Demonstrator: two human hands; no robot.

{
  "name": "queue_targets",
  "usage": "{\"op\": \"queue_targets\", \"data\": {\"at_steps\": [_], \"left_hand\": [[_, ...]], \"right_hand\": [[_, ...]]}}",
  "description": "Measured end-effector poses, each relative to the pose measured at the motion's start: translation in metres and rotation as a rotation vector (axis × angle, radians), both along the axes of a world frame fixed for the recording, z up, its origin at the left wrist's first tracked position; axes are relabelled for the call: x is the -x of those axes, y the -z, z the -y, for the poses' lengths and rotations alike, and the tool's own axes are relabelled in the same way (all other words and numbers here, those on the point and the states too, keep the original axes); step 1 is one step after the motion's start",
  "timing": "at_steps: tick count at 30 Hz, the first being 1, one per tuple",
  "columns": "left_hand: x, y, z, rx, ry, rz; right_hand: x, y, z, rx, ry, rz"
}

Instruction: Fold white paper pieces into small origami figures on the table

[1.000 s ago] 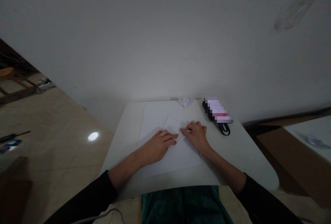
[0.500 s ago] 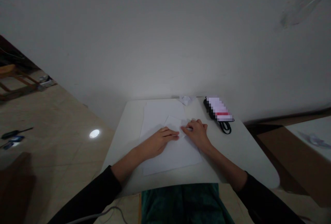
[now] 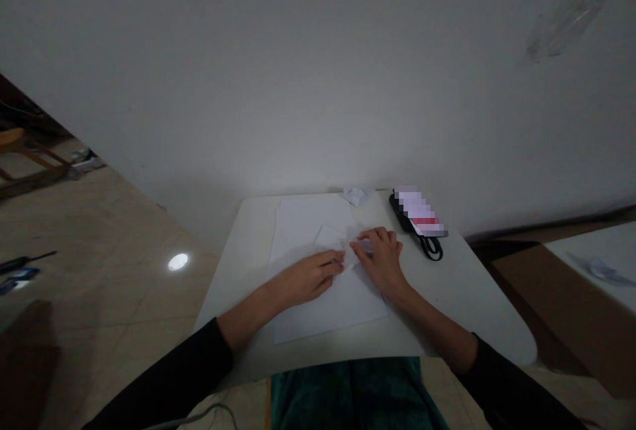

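Observation:
A small folded white paper (image 3: 330,239) lies on a larger white sheet (image 3: 308,234), its near corner caught between my hands. My left hand (image 3: 311,279) pinches its lower edge with curled fingers. My right hand (image 3: 381,261) grips its right end between fingertips and thumb, though the fingers hide that end. Both hands rest over the larger sheet. Beyond my right hand sits a black case with a blurred white label (image 3: 417,215), with a black cord loop (image 3: 431,248) beside it.
The white table (image 3: 233,291) has rounded corners, and a crumpled paper (image 3: 356,196) lies at its far edge against a white wall (image 3: 318,85). A dark screwdriver (image 3: 24,261) lies on the tiled floor at left. Cardboard (image 3: 556,297) stands at right.
My left fingers have curled in and closed on the folded paper's edge. My right hand has shifted slightly up, and its fingers have tightened on the paper.

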State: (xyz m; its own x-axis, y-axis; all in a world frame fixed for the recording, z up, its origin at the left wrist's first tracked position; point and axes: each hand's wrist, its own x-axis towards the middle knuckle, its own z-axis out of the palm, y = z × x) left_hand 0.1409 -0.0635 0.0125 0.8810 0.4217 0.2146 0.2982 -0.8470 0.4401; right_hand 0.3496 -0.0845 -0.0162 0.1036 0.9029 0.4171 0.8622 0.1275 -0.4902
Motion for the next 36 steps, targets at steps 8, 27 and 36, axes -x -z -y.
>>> {"op": "queue_targets", "data": {"at_steps": [8,27,36], "left_hand": [[-0.012,-0.004,-0.014,0.039,0.009,0.007],[-0.009,-0.005,-0.006,0.040,-0.020,0.008],[-0.001,-0.002,0.003,-0.079,0.084,-0.063]], "right_hand": [[0.005,-0.004,0.059,-0.169,-0.373,0.254],[-0.021,0.012,0.060,-0.038,-0.325,0.255],[-0.034,0.013,0.043,0.015,-0.266,0.350]]}}
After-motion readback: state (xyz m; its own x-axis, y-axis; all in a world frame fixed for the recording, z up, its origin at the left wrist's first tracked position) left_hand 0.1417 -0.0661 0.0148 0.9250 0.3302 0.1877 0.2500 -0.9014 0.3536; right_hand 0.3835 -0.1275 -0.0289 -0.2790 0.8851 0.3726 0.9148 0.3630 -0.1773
